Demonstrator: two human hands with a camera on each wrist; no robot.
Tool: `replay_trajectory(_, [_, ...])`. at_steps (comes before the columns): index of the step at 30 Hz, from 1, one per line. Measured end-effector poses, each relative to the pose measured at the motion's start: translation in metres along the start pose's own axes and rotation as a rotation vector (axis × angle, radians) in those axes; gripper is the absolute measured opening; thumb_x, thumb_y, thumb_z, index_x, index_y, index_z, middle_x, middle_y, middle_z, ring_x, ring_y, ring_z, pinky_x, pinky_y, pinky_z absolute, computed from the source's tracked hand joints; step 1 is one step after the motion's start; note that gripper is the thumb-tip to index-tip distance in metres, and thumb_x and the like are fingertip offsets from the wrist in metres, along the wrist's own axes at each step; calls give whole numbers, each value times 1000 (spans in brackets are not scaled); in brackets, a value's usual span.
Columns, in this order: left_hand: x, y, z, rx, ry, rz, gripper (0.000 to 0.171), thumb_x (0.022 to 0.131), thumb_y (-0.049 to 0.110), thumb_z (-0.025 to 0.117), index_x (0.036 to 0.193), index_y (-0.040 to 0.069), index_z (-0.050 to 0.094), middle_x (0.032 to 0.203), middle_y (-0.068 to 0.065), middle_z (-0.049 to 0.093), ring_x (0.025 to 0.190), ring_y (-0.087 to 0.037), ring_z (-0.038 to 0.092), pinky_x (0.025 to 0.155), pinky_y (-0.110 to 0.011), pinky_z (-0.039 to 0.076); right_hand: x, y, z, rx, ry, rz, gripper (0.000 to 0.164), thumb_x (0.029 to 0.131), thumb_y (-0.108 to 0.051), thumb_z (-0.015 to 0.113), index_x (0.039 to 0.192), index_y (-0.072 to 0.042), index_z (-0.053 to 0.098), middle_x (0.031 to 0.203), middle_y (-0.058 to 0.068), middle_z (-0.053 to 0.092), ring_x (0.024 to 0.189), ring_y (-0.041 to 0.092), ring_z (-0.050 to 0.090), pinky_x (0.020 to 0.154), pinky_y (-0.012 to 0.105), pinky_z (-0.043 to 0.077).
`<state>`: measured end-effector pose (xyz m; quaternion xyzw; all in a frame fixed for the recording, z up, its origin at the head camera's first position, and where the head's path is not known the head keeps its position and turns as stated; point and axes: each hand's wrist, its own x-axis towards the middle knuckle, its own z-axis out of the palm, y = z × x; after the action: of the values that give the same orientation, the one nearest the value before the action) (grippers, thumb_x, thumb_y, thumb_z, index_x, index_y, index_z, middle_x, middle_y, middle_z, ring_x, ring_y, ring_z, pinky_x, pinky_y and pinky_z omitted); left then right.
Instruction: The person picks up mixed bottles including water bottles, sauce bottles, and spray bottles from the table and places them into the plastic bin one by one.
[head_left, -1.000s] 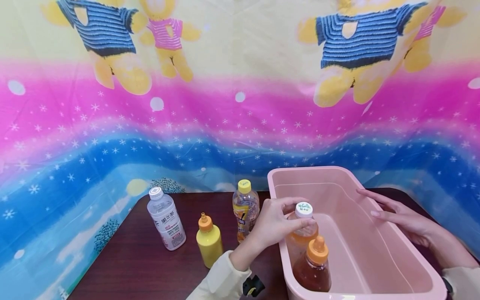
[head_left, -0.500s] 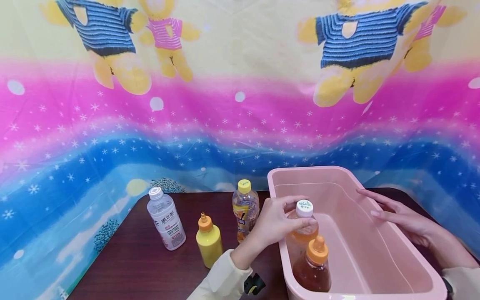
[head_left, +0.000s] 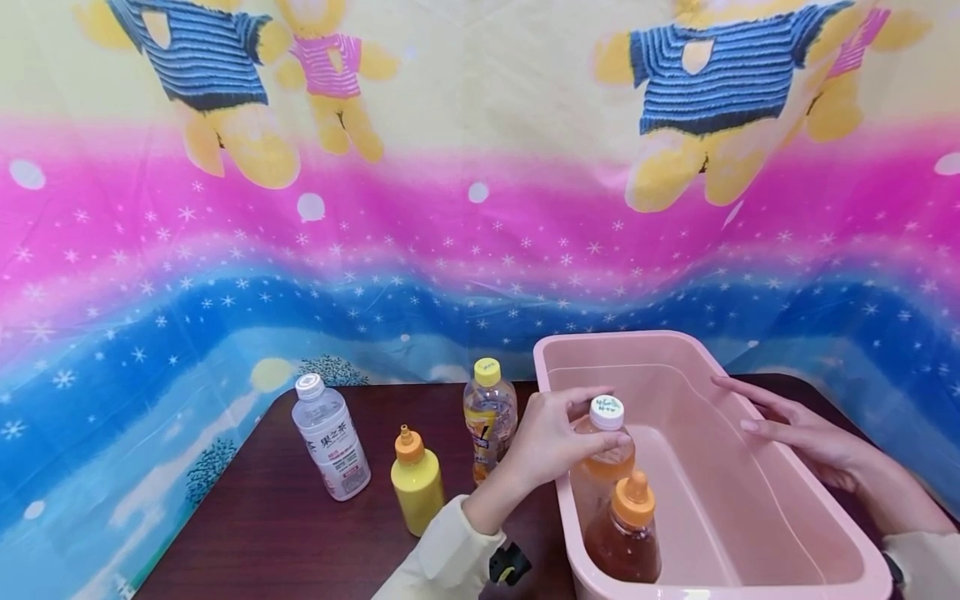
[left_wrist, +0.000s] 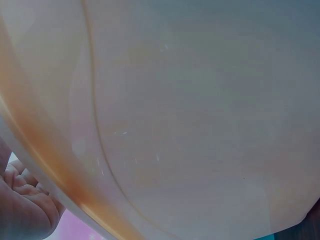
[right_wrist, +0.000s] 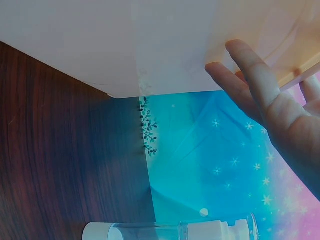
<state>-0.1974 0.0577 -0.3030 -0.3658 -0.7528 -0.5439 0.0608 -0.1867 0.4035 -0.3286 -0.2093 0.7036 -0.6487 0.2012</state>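
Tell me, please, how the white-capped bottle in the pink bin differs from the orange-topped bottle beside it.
The white-capped bottle has a flat, marked lid; the orange-topped bottle has a pointed top. The white-capped bottle looks light orange lower down, the orange-topped bottle dark reddish-brown. The left hand grips the white-capped bottle; no hand touches the orange-topped bottle. Both are inside the pink bin.

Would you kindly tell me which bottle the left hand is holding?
The white-capped bottle inside the pink tub, gripped by the left hand; the orange-capped bottle beside it there is not held.
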Motion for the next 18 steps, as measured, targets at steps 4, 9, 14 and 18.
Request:
replay_trajectory(4, [-1, 1, 0, -10, 0, -7, 44, 72, 24, 78, 113, 12, 65, 103, 3, 67, 94, 1, 59, 81, -17, 48, 0, 0, -1, 7, -8, -5, 54, 100, -10, 31, 144, -39, 18, 127, -21, 48, 107, 25, 58, 77, 58, 44])
replay_trajectory(9, [-2, 1, -1, -5, 16, -4, 46, 71, 24, 78, 114, 13, 65, 104, 3, 67, 95, 0, 59, 81, -17, 47, 0, 0, -1, 36, -26, 4, 54, 100, -10, 30, 143, -40, 19, 128, -17, 49, 107, 29, 58, 77, 59, 43])
replay_trajectory(14, [-3, 2, -2, -11, 18, -22, 47, 72, 24, 78, 115, 12, 64, 105, 2, 67, 97, -1, 59, 83, -16, 47, 2, 0, -2, 88, -62, 8, 54, 100, -9, 28, 143, -41, 20, 128, -12, 50, 107, 35, 56, 77, 61, 42])
replay_trajectory(18, [-4, 2, -4, -41, 24, -31, 48, 73, 22, 77, 117, 10, 63, 108, 1, 66, 99, -2, 59, 83, -18, 47, 2, 0, -2, 102, -74, 4, 54, 100, -9, 27, 143, -42, 20, 128, -12, 50, 107, 36, 56, 77, 61, 41])
